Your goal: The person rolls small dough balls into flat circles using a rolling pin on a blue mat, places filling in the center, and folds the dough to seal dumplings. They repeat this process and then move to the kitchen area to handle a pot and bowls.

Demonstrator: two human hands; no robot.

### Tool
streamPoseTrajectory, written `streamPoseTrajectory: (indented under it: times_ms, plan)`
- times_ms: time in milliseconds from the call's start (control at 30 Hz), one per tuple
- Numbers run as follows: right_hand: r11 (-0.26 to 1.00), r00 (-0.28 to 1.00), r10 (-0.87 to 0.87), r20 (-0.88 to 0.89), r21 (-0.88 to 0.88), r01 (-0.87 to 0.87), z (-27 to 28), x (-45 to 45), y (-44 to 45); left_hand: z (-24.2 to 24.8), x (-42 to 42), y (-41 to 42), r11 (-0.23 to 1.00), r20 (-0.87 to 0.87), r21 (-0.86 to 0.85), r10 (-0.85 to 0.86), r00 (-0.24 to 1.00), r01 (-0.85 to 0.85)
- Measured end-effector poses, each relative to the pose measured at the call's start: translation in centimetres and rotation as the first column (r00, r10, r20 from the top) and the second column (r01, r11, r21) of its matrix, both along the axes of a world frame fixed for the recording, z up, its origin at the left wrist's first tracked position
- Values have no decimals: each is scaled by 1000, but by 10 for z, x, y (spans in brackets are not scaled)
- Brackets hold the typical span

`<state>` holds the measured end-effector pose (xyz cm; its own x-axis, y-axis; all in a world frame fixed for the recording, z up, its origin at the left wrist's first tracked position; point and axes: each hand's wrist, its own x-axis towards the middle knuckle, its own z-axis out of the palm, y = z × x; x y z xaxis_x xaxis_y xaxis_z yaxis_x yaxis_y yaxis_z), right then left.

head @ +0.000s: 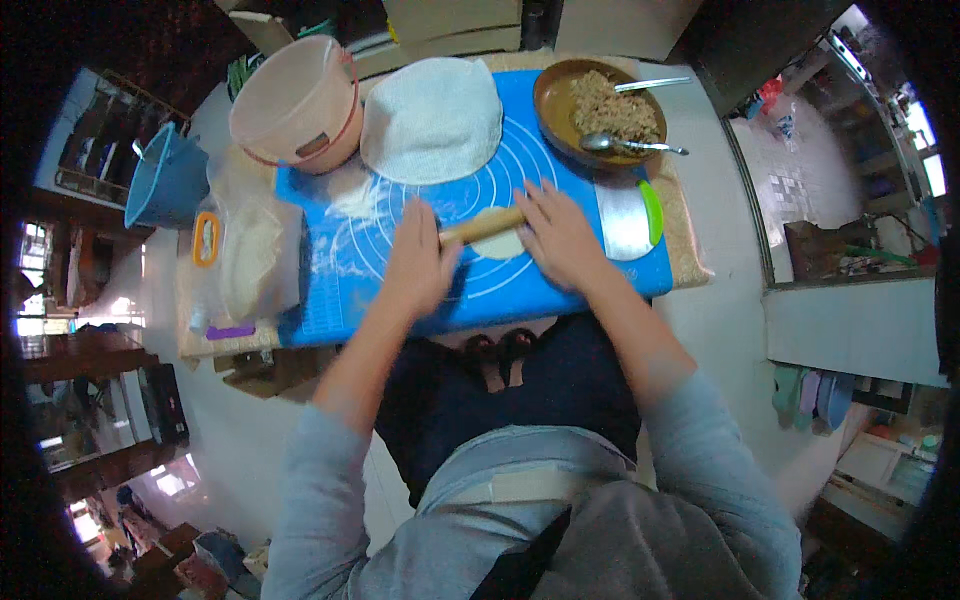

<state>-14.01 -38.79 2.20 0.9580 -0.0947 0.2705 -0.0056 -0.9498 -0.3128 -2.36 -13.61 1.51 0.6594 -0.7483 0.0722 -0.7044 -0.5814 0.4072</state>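
A short wooden rolling pin (484, 226) lies across a flat round of dough (502, 246), tilted up towards the right. My left hand (417, 262) is on its left end, and my right hand (556, 236) covers its right end; both have their fingers stretched forward and look slightly blurred. Beneath the dough is a blue pastry mat (480, 304) printed with white rings. Loose flour (356, 201) is spread over the mat's left part. To the right of my right hand lies a metal dough scraper (624, 225) with a green handle.
A white cloth (433, 120) lies at the mat's far edge. Left of it stands a pinkish plastic bucket (296, 105). A brown bowl (553, 112) holds minced filling (611, 109) and two metal utensils. A clear bag of flour (255, 255) and a blue bin (169, 180) are at left.
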Motion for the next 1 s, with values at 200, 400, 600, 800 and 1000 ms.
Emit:
streamPoseTrajectory:
  times_ms: [200, 400, 600, 800, 1000]
  plan:
    - [997, 999, -40, 35, -67, 43, -4, 23, -6, 10, 41, -31, 993, 299, 18, 103, 949, -114]
    - [999, 982, 39, 185, 3, -40, -20, 11, -13, 3, 20, -31, 964, 333, 19, 243, 911, -264]
    - [976, 983, -161, 89, 163, 145, 11, 2, -26, 21, -60, -32, 993, 159, -116, -12, 987, 31]
    - [970, 964, -224, 144, 128, 206, 5, -37, -33, 24, -140, -41, 998, 3, 2, -69, 998, 69]
    - [996, 991, -45, 122, 80, 35, 1, -52, -33, 47, -90, -36, 992, 143, -103, 81, 986, -67]
